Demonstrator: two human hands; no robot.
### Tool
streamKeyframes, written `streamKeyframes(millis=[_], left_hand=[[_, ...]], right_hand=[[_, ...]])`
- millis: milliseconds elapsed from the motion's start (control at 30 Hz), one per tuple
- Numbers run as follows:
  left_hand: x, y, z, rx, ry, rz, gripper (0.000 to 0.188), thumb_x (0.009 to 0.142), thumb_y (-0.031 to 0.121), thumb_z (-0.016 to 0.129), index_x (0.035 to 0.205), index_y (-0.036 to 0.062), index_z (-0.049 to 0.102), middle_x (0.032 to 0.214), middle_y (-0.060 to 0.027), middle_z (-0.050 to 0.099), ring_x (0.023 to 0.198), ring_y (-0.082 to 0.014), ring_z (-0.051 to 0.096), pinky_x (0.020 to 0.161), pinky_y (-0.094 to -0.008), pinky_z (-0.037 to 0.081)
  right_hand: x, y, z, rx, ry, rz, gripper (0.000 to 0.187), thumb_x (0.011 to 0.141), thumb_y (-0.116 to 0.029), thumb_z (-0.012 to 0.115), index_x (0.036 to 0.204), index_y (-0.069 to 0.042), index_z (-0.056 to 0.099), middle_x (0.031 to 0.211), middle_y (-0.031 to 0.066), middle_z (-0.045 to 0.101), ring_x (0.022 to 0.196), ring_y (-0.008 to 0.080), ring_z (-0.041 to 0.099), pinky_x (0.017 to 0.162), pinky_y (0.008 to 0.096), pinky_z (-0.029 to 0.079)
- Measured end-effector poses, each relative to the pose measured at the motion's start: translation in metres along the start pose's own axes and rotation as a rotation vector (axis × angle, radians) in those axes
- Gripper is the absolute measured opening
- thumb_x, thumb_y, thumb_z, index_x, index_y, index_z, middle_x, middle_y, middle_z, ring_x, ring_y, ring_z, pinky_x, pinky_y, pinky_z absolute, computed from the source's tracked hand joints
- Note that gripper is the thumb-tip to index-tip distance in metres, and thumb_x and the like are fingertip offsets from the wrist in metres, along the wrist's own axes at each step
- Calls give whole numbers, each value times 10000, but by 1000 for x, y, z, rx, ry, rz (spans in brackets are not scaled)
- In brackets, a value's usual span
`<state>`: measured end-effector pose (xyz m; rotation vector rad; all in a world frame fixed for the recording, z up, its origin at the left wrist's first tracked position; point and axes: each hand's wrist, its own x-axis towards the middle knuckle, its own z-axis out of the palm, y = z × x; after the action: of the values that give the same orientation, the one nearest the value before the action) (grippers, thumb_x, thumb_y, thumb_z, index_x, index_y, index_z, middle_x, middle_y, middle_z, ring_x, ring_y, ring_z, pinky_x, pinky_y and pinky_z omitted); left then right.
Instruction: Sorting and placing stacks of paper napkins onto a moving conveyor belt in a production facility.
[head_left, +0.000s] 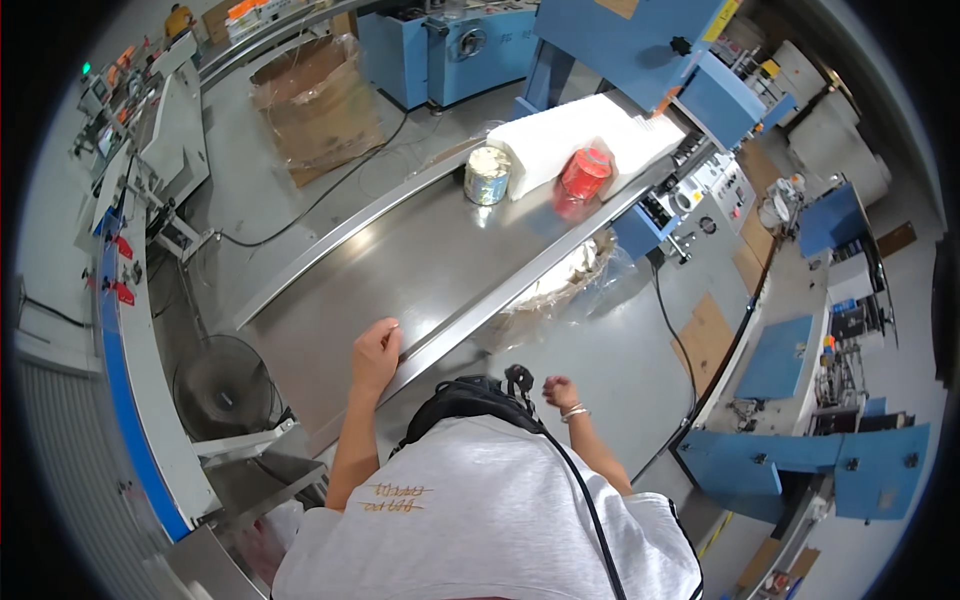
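My left hand (377, 355) is closed in a fist at the near edge of a long steel tabletop (385, 265). I see nothing in it. My right hand (561, 391), with a bracelet at the wrist, hangs off the table beside my body. Its fingers are curled, with nothing visible in them. Far from both hands, on the table's far right end, stand a red can (586, 173) and a silver-topped can (488, 176) with a multicoloured side. White stacked sheets or padding (553, 135) lie around and behind them.
A blue machine (640, 45) adjoins the table's far end. Beyond the table stands a plastic-lined cardboard box (315, 100). A plastic-wrapped bundle (570, 280) lies right of the table. At the left is a round floor fan (225, 390); a black cable (310, 205) crosses the floor.
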<state>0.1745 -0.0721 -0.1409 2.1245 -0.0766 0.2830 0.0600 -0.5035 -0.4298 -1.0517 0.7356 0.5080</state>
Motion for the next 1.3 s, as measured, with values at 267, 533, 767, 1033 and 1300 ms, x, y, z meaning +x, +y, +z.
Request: streamKeyframes(millis=[267,533,767,1033,1300], left_hand=[[19,34,7,152,-17,-126,249,811,129,644,1045,46,630,953,-142,632,771,-275,617,700,-358,493],[176,77,106,153,109,303,482,735,161,710,1198,123,582,1239,-178,525,1142,-361,494,955,-413,419],[250,55,181,304,68,306,653,602,208,788,1217,169,570,1324,-169,451,1145,-398,475,934,-458,429],[189,103,169,541,249,8,511,608,249,758,1069,115,585,1146,-169,459,983,-378,484,836,-458,453],[194,121,189,532,290,-93,549,643,283,768,1113,101,550,1224,-204,401,1027,-405,454,827,-482,461]], right_hand=[[-55,-208,106,-250,360,-589,232,935,-312,579,941,-80,587,797,4,615,671,96,572,566,238,454],[-64,-351,210,-580,-156,-968,246,905,-133,605,1140,-58,596,721,-26,538,667,37,483,591,213,426],[-38,-395,275,-1178,-164,-1215,338,901,-155,532,1238,-126,522,748,184,618,677,337,605,647,408,490],[-26,-418,262,-1353,-194,-1094,401,893,-171,517,1289,-135,463,1001,204,641,867,403,619,734,478,492],[-18,-416,261,-1270,-293,-1111,466,859,-139,575,1307,-95,454,962,158,632,855,381,618,731,446,489]])
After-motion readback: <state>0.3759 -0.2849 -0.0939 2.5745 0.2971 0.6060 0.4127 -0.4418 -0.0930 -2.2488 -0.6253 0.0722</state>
